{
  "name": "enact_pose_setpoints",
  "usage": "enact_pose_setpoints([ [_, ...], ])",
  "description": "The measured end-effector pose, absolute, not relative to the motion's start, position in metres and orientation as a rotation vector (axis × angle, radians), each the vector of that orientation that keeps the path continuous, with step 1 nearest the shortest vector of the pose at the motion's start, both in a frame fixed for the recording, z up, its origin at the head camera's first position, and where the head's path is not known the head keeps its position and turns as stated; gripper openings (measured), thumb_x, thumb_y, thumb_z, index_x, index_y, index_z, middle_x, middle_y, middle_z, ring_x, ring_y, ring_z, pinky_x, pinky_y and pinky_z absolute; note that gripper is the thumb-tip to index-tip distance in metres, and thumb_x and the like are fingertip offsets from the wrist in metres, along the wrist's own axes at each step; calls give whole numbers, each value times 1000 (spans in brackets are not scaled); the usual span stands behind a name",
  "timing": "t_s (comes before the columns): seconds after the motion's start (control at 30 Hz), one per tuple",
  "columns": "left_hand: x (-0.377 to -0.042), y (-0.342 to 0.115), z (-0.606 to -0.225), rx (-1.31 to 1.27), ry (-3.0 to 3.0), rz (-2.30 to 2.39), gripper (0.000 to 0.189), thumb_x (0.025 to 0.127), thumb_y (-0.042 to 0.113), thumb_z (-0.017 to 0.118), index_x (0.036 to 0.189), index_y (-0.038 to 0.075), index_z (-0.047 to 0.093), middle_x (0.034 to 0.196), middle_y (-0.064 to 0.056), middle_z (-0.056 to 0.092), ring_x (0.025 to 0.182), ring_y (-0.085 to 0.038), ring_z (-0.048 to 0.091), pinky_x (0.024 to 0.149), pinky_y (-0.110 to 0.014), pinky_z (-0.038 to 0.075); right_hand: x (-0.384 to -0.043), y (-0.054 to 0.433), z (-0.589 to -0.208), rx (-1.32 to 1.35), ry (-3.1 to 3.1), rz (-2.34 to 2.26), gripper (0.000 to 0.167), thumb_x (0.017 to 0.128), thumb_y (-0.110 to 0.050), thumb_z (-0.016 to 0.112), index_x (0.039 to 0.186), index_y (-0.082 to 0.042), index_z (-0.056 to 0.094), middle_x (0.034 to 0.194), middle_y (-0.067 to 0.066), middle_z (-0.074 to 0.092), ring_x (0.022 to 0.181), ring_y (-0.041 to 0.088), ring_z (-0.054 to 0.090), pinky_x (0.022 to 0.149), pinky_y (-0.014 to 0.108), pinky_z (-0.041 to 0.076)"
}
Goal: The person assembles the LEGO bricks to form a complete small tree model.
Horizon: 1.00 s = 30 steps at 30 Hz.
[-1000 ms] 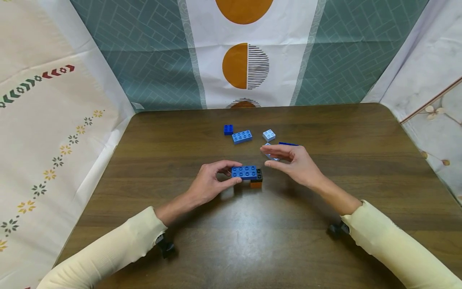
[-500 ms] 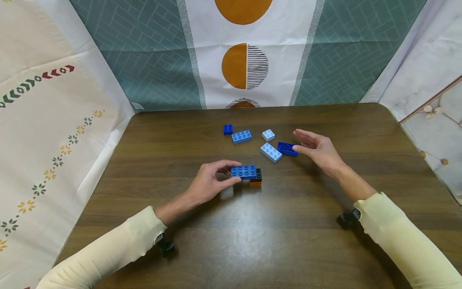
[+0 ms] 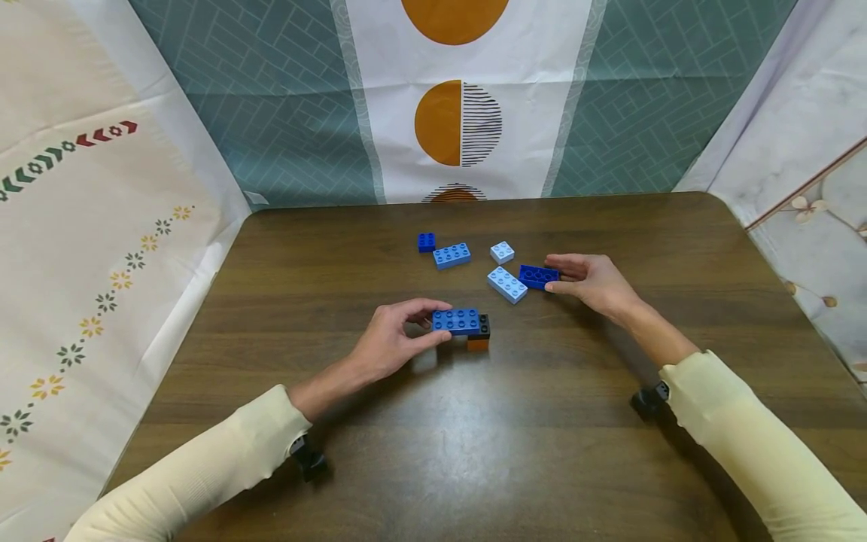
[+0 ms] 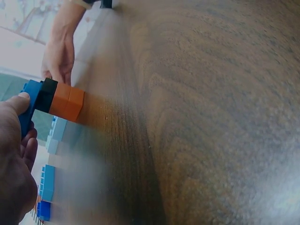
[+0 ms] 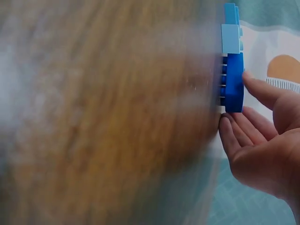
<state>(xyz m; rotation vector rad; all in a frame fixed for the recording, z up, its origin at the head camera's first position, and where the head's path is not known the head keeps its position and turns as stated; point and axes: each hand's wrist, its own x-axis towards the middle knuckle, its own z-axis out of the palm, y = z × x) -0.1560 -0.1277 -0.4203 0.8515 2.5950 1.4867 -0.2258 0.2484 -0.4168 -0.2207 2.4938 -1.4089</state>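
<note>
My left hand [image 3: 396, 339] pinches the left part of a medium-blue eight-stud toy building brick [image 3: 455, 321] between thumb and fingers. The blue brick's right end sits on a black brick [image 3: 484, 326], with orange bricks [image 4: 67, 101] under that; its left end overhangs the table. My right hand [image 3: 596, 284] is at the right end of a dark blue brick [image 3: 538, 277], which lies upside down with its hollow side up. Thumb and fingers stand spread about that end, the thumb close to or touching it. Whether the fingers press on it, I cannot tell.
Left of the dark blue brick lies a pale blue eight-stud brick [image 3: 506, 285]. Behind it are a small pale blue brick [image 3: 502, 252], a mid-blue long brick [image 3: 451, 256] and a small dark blue brick [image 3: 427, 242]. All rest on the brown wooden table [image 3: 433, 459].
My right hand has moved right, away from the stack, past the pale blue brick to the upturned dark blue one, then drawn in around its end. The left hand keeps its hold on the blue brick.
</note>
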Motion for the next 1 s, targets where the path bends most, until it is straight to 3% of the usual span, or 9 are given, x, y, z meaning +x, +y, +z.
enact_pose_setpoints([
  [0.17, -156, -128, -420, 846, 2591, 1492, 36, 95, 19, 84, 129, 14, 75, 120, -2, 75, 95, -16, 71, 82, -42, 61, -226, 243, -415, -262, 2614, -1274, 52, 101, -17, 76, 147, 1, 61, 149, 26, 58, 139, 45, 54, 114, 59, 44],
  [0.43, -156, -127, -419, 845, 2595, 1481, 36, 95, 20, 84, 130, 15, 75, 120, -1, 75, 96, -16, 70, 83, -41, 61, -225, 240, -414, -272, 2682, -1219, 39, 100, -14, 77, 136, -1, 68, 140, 26, 65, 132, 46, 59, 112, 61, 44],
  [0.53, -156, -127, -419, 845, 2594, 1476, 37, 95, 20, 84, 130, 15, 75, 121, -2, 75, 97, -17, 70, 83, -41, 61, -224, 241, -414, -275, 2683, -1240, 37, 100, -10, 76, 134, -1, 65, 137, 25, 65, 126, 43, 62, 105, 53, 49],
  [0.63, -156, -127, -419, 848, 2590, 1476, 37, 95, 21, 84, 131, 15, 74, 122, -2, 75, 97, -17, 70, 84, -42, 61, -224, 241, -414, -270, 2656, -1301, 37, 99, -5, 75, 132, 0, 59, 128, 24, 67, 109, 37, 64, 82, 38, 52],
  [0.73, -155, -128, -419, 844, 2589, 1476, 38, 95, 20, 84, 131, 15, 74, 122, -2, 75, 97, -17, 70, 84, -41, 61, -222, 240, -413, -259, 2589, -1381, 38, 99, -1, 74, 132, 1, 55, 121, 26, 68, 94, 31, 65, 67, 29, 53],
  [1.0, -155, -128, -419, 848, 2587, 1486, 37, 95, 19, 84, 130, 14, 75, 120, -2, 76, 96, -17, 71, 83, -42, 61, -217, 242, -415, -222, 2415, -1537, 42, 100, 4, 70, 136, 2, 48, 120, 30, 66, 87, 26, 68, 76, 31, 62],
])
